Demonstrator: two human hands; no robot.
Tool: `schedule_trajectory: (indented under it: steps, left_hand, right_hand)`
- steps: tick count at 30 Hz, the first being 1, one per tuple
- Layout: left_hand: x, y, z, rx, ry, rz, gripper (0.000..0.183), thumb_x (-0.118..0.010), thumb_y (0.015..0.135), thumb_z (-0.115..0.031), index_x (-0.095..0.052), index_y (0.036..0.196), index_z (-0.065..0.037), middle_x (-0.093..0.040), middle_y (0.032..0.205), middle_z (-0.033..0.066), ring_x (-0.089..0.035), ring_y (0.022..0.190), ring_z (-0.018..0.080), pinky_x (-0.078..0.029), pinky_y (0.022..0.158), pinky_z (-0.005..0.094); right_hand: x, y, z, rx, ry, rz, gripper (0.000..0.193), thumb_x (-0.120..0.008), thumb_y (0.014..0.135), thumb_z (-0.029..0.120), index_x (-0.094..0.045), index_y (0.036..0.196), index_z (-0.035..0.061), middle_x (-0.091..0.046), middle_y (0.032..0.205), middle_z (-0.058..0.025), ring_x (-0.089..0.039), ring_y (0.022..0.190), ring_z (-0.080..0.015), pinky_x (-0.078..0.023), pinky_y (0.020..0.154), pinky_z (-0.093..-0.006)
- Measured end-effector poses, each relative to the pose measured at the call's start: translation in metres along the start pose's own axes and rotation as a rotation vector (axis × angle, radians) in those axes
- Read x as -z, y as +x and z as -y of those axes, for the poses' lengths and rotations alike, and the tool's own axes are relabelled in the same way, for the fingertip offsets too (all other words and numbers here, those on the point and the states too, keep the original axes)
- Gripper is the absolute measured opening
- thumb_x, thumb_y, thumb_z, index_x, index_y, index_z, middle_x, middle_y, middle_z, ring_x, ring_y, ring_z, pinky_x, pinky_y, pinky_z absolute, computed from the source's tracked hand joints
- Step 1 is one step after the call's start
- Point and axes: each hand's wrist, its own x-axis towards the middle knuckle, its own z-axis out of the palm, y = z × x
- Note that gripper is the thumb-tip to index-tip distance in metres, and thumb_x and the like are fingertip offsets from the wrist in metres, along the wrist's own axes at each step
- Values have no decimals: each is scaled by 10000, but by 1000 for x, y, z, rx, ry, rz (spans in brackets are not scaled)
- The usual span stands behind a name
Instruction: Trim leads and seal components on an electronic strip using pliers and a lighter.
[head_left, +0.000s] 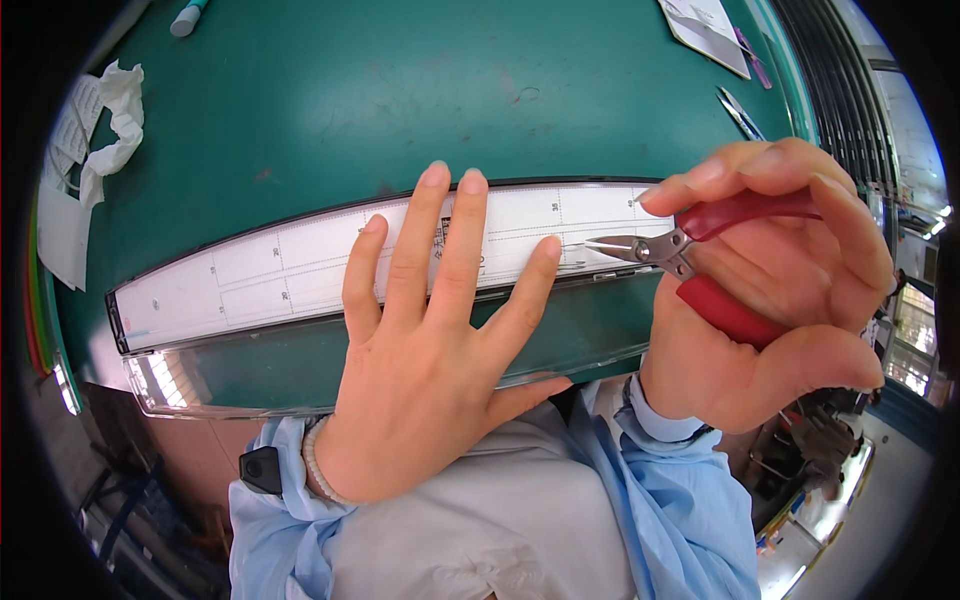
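Strip [300,270] lay along the near edge of the green mat [400,90]; left hand [430,340] spread flat on it; right hand [770,290] squeezed red pliers [700,260], tips at its right end; looked long, thin, bendy; better supported mid-length.

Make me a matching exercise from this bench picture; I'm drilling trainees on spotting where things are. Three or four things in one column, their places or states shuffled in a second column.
Things:
1. left hand
2. right hand
3. crumpled white paper
4. tweezers

Places or states:
A. lying loose on the green mat, upper right
B. spread flat on the long white strip
C. lying at the mat's left edge
D. closed around the red-handled pliers

Pairs: 1-B, 2-D, 3-C, 4-A
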Motion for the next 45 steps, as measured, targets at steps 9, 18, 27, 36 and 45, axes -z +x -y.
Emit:
schedule_trajectory:
  steps: [9, 18, 27, 36, 45]
  left_hand:
    - [-1, -1, -1, 5, 8, -4, 868, -814, 595, -516, -565, 1375, -228, -321, 1504, 275, -303, 1394, 449, -216, 1095, 561]
    - [-3, -1, -1, -34, 28, -11, 844, -782, 608, -547, -556, 1364, -248, -317, 1500, 297, -318, 1379, 474, -222, 1081, 576]
    - [-2, 1, 1, -33, 35, 2, 822, -775, 626, -548, -557, 1362, -254, -309, 1503, 297, -317, 1378, 477, -218, 1081, 574]
    - [-2, 1, 1, -31, 28, 6, 813, -774, 631, -548, -557, 1360, -259, -307, 1504, 298, -312, 1382, 477, -217, 1082, 570]
    - [-3, -2, 3, -45, -3, -15, 844, -816, 617, -487, -554, 1359, -183, -311, 1504, 310, -316, 1387, 486, -209, 1088, 568]
  right_hand:
    - [17, 0, 0, 76, 43, 1, 656, -284, 979, 645, -542, 1239, 101, -490, 1035, -164, -507, 790, -222, -494, 561, -338]
    - [5, -2, 7, 49, 74, 49, 652, -290, 993, 612, -543, 1277, 83, -472, 1043, -159, -509, 796, -216, -508, 569, -326]
    - [7, 0, 4, 99, 63, 114, 654, -271, 1003, 597, -533, 1290, 71, -472, 1052, -167, -508, 797, -218, -511, 570, -317]
    - [14, 2, 2, 127, 55, 198, 647, -258, 1013, 582, -523, 1308, 69, -469, 1074, -177, -507, 797, -220, -514, 567, -318]
    - [15, 1, -2, 62, 209, 197, 649, -297, 999, 600, -533, 1316, 85, -472, 1076, -163, -500, 806, -219, -517, 585, -323]
